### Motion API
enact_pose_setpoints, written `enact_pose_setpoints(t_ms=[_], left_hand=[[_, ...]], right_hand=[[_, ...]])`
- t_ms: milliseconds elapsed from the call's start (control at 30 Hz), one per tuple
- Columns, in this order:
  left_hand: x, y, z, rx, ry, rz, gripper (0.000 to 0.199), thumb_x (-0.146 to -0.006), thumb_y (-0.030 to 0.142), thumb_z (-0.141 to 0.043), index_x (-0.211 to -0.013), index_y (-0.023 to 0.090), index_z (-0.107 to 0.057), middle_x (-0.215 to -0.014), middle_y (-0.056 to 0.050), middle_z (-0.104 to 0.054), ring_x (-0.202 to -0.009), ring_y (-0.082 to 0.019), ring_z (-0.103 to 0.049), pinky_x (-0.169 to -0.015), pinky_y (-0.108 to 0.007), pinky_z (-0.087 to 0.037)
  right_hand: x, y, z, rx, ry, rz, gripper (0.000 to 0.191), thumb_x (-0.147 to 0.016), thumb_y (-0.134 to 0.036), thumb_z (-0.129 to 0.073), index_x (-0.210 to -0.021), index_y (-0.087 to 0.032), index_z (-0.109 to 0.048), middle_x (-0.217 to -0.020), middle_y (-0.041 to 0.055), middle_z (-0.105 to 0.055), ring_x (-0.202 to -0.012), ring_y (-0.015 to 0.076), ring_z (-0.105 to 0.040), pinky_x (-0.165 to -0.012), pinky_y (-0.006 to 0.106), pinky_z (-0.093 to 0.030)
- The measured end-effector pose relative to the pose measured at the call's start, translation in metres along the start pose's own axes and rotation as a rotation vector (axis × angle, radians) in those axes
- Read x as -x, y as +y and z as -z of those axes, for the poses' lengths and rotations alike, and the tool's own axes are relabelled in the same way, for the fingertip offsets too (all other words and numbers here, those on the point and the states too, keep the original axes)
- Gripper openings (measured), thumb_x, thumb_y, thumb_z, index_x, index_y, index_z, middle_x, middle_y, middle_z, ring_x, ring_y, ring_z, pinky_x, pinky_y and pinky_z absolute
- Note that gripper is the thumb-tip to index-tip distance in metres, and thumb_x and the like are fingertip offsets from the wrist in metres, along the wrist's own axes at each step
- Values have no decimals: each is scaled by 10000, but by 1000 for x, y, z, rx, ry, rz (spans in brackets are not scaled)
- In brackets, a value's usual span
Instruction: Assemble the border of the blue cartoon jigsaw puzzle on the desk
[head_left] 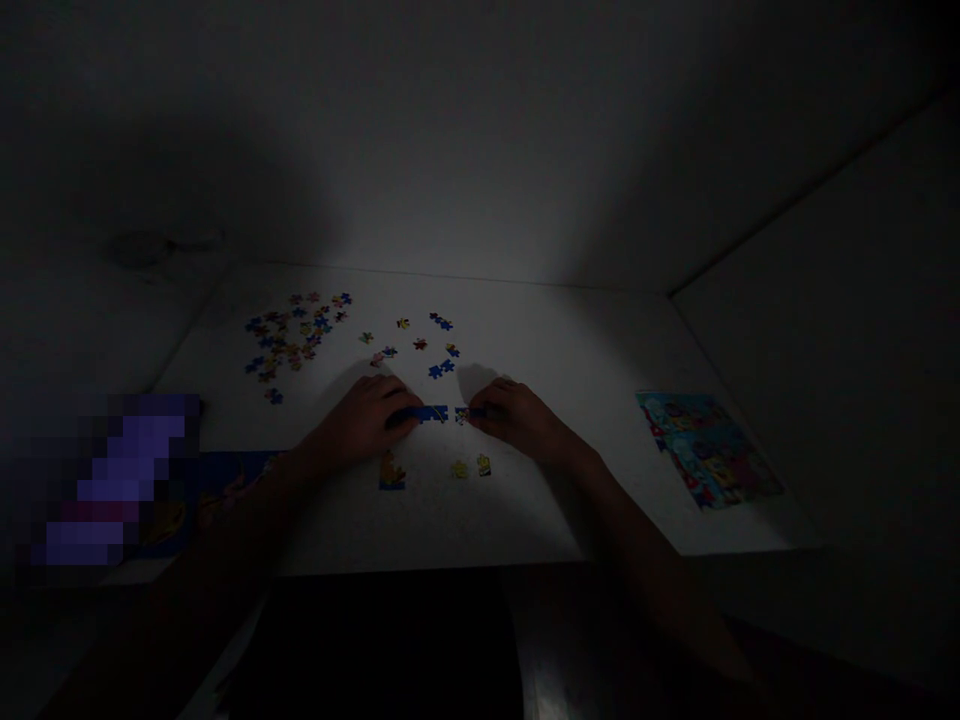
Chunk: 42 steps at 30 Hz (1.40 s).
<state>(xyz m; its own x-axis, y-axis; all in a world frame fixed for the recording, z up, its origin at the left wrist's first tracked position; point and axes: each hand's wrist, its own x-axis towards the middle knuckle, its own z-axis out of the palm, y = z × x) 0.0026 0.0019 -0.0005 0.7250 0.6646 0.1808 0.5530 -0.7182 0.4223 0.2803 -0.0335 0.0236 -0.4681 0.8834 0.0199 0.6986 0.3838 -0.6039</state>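
Dim light falls on a white table (540, 350). My left hand (369, 418) pinches a blue strip of joined puzzle pieces (435, 413) by its left end. Facing it across a narrow gap, my right hand (517, 420) grips a smaller blue puzzle section (463, 414) between thumb and fingers. The two sections do not touch. Nearer the body lie a small orange and blue section (391, 472) and two loose yellowish pieces (484, 465). Beyond my hands several loose blue pieces (436, 371) are scattered.
A heap of mixed puzzle pieces (289, 340) spreads at the back left. On the right lies a colourful, partly assembled puzzle (709, 450). A blue picture sheet (232, 475) is partly under my left forearm, beside a pixelated purple area. Walls stand behind and to the right.
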Motion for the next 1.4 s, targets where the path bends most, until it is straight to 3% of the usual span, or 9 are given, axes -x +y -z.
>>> enact_pose_setpoints(t_ms=[300,800,1400], left_hand=[[-1,1,0,25,2,1,186,-941,323,-567,-1061,230,-674,-1051,-50,-650,-1014,-223,-570,-943,-421,-430],[-2,-3,-6,36,84,-4,119,-896,261,-626,-983,205,-684,-1019,-55,-645,-977,-218,-595,-930,-423,-456],[-2,-5,-7,42,52,12,145,-915,320,-605,-1011,235,-673,-1024,-45,-654,-1002,-222,-583,-938,-426,-459]], right_hand=[[0,12,-6,-65,58,7,82,-889,-239,-636,-947,-201,-680,-954,58,-675,-937,195,-605,-851,345,-474],[5,11,-8,-110,130,-63,100,-862,-256,-675,-939,-196,-696,-969,52,-650,-891,173,-615,-805,314,-490],[3,13,-8,-83,79,42,104,-906,-283,-626,-941,-206,-685,-946,56,-658,-916,185,-601,-828,331,-476]])
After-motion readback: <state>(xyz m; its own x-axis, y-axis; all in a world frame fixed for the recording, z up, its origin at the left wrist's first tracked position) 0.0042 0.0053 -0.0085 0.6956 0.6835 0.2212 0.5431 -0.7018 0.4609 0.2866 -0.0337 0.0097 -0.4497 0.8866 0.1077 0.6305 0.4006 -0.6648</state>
